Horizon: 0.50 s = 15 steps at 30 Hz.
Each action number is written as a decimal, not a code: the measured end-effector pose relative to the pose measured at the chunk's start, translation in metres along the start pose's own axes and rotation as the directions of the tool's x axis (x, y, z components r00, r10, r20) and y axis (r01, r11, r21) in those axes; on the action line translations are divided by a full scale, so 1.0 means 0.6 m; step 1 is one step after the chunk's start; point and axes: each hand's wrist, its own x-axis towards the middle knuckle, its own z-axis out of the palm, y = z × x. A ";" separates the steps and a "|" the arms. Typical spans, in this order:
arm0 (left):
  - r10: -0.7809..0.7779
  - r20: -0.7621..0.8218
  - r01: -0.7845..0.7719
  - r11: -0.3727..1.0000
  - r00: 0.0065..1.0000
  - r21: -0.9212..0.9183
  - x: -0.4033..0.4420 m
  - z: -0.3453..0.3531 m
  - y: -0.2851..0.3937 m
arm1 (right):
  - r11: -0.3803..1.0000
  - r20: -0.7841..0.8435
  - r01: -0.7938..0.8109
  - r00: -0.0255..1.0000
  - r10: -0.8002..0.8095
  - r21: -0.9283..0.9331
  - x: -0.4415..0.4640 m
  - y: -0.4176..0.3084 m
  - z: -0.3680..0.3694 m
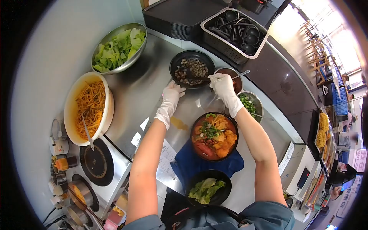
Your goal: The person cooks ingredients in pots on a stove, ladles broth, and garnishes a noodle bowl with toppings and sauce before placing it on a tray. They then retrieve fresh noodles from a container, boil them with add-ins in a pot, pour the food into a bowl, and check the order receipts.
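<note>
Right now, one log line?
left hand: at far bowl rim; right hand: holds black utensil at far bowl; soup bowl: greens on top

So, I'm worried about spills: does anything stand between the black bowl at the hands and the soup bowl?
Nothing visible: bare steel counter lies between the black bowl and the soup bowl. The right hand, gripping a dark utensil, is beside that gap.

Resto kitchen, w/ hotplate (96, 161) & dining chairs (315, 59).
</note>
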 end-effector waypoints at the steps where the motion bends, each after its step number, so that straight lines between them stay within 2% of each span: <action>1: -0.002 0.000 0.002 1.000 1.000 0.001 0.003 -0.005 -0.008 | 0.999 0.005 0.015 1.000 -0.015 0.036 0.004 0.007 -0.005; 3: 0.005 -0.090 -0.001 0.999 0.996 0.043 0.006 -0.016 -0.021 | 0.996 -0.003 0.054 0.999 -0.054 0.075 0.005 0.023 -0.023; 6: 0.029 -0.065 -0.025 0.998 0.997 0.058 -0.019 -0.033 -0.016 | 0.991 -0.006 0.115 0.993 -0.115 0.067 -0.034 0.014 -0.058; 7: 0.005 -0.059 -0.002 0.998 0.998 0.062 -0.036 -0.037 -0.014 | 0.993 -0.031 0.113 0.993 -0.112 0.043 -0.054 0.011 -0.072; 8: 0.041 -0.065 -0.035 0.996 0.997 0.084 -0.054 -0.039 -0.007 | 0.967 -0.040 0.238 0.969 -0.242 -0.092 -0.076 0.005 -0.087; 11: 0.083 -0.065 -0.075 0.989 0.994 0.126 -0.110 -0.048 0.002 | 0.958 -0.027 0.188 0.980 -0.198 -0.217 -0.161 -0.022 -0.138; 12: 0.103 -0.066 -0.092 0.986 0.993 0.142 -0.133 -0.054 0.001 | 0.972 -0.003 0.186 0.982 -0.188 -0.147 -0.180 -0.008 -0.154; 15: 0.101 -0.041 -0.093 0.983 0.994 0.161 -0.188 -0.067 -0.007 | 0.956 -0.037 0.176 0.981 -0.190 -0.233 -0.259 -0.005 -0.169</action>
